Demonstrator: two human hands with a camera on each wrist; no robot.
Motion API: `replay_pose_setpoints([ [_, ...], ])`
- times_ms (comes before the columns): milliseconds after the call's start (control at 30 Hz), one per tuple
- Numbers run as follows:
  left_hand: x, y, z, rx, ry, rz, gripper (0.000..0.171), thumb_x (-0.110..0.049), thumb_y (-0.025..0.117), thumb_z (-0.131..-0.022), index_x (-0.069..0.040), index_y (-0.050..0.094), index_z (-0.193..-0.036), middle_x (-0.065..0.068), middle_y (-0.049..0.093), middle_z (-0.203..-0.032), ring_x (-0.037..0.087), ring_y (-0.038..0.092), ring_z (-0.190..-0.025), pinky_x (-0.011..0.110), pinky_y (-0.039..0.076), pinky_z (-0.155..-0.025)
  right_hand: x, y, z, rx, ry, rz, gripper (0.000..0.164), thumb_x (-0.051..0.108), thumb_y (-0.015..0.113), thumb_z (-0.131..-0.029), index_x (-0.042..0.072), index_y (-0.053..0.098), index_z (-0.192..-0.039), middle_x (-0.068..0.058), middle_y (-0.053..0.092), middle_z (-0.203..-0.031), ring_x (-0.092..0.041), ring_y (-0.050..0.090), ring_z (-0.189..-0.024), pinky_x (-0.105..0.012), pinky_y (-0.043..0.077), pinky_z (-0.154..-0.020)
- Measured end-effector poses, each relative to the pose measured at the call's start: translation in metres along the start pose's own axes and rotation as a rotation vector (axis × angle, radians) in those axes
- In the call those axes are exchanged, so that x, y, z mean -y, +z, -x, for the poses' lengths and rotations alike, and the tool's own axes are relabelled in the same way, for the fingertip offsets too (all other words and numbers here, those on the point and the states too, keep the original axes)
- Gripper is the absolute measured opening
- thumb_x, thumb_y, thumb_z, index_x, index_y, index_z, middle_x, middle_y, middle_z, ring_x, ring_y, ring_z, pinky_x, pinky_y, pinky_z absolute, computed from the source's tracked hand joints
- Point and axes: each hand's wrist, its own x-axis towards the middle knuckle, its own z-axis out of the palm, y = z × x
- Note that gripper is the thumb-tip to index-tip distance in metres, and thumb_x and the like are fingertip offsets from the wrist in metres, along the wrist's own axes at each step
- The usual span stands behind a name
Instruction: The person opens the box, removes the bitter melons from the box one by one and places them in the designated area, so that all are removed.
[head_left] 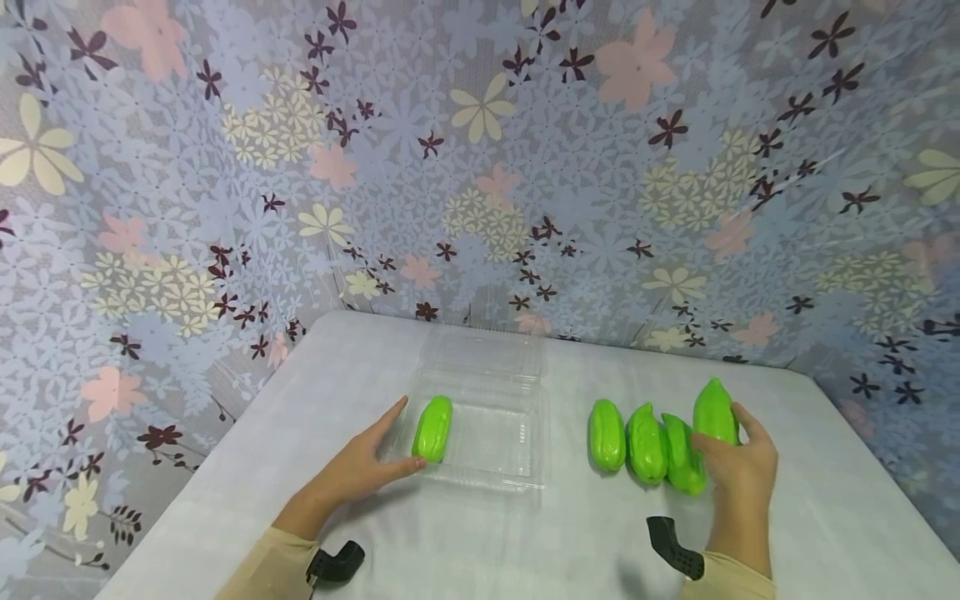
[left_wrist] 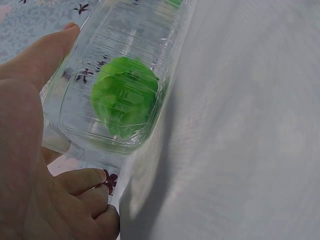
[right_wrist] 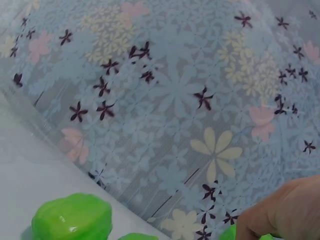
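My left hand (head_left: 367, 462) spans the left end of a clear plastic clamshell container (head_left: 487, 479), with its thumb along the front rim. Inside, at the left end, lies one glossy green, elongated, ridged fruit or vegetable (head_left: 432, 429); its rounded end (left_wrist: 125, 95) shows through the container wall in the left wrist view. On the right, my right hand (head_left: 746, 462) holds another such green piece (head_left: 715, 412), pointed end away from me. Beside it, a row of three matching green pieces (head_left: 647, 443) lies on the table. In the right wrist view, only part of the right hand (right_wrist: 285, 210) shows.
The container's clear lid (head_left: 480, 350) lies folded back toward the wall. A white cloth (head_left: 585, 542) covers the table. Flower-patterned wall covering (head_left: 480, 208) rises behind the far edge. Black curved pieces (head_left: 675, 550) sit at both wrists.
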Motion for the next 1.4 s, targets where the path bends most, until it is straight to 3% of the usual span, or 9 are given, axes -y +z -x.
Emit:
replay_pose_setpoints([
  [267, 0.003, 0.006, -0.001, 0.015, -0.007, 0.012, 0.104, -0.058, 0.076, -0.083, -0.026, 0.017, -0.163, 0.008, 0.022, -0.165, 0.042, 0.025, -0.146, 0.065, 0.021, -0.114, -0.007, 0.0, 0.003, -0.021, -0.014, 0.005, 0.085, 0.002, 0.064, -0.092, 0.015, 0.018, -0.162, -0.019, 0.003, -0.167, -0.046, 0.007, -0.149, -0.061, 0.017, -0.118],
  [633, 0.003, 0.0, -0.002, -0.006, 0.01, -0.01, 0.105, -0.06, 0.075, -0.083, -0.026, 0.017, -0.163, 0.006, 0.021, -0.165, 0.042, 0.027, -0.146, 0.065, 0.023, -0.114, -0.015, -0.007, -0.001, -0.033, -0.016, 0.016, 0.084, 0.0, 0.061, -0.09, 0.009, 0.017, -0.161, -0.025, 0.005, -0.165, -0.048, 0.009, -0.149, -0.061, 0.016, -0.118],
  [733, 0.002, 0.0, -0.002, -0.002, 0.01, -0.007, 0.104, -0.06, 0.074, -0.084, -0.025, 0.017, -0.163, 0.008, 0.021, -0.165, 0.043, 0.026, -0.146, 0.066, 0.023, -0.113, -0.023, -0.009, -0.01, -0.027, -0.001, 0.046, 0.087, -0.001, 0.061, -0.088, 0.009, 0.016, -0.162, -0.027, 0.006, -0.164, -0.05, 0.011, -0.147, -0.063, 0.018, -0.116],
  [900, 0.002, 0.002, -0.003, 0.001, 0.01, -0.019, 0.104, -0.06, 0.074, -0.084, -0.026, 0.017, -0.163, 0.008, 0.021, -0.165, 0.043, 0.026, -0.146, 0.066, 0.023, -0.113, -0.049, -0.013, -0.044, -0.024, 0.032, 0.101, 0.093, -0.004, 0.061, -0.085, 0.016, 0.015, -0.163, -0.025, 0.005, -0.165, -0.051, 0.011, -0.147, -0.067, 0.021, -0.114],
  [1133, 0.004, 0.0, -0.003, -0.004, 0.015, -0.01, 0.105, -0.06, 0.074, -0.083, -0.025, 0.017, -0.163, 0.007, 0.021, -0.165, 0.042, 0.025, -0.146, 0.065, 0.022, -0.114, -0.028, -0.012, -0.017, 0.052, 0.044, 0.186, 0.09, -0.009, 0.054, -0.083, 0.008, 0.012, -0.162, -0.032, 0.004, -0.162, -0.055, 0.01, -0.146, -0.068, 0.018, -0.113],
  [1400, 0.003, 0.001, -0.004, -0.005, 0.011, -0.006, 0.105, -0.06, 0.075, -0.083, -0.026, 0.017, -0.164, 0.007, 0.021, -0.165, 0.042, 0.025, -0.146, 0.065, 0.021, -0.114, -0.036, -0.012, -0.023, 0.07, 0.047, 0.196, 0.093, -0.008, 0.058, -0.082, 0.006, 0.013, -0.161, -0.033, 0.005, -0.161, -0.056, 0.009, -0.145, -0.069, 0.019, -0.112],
])
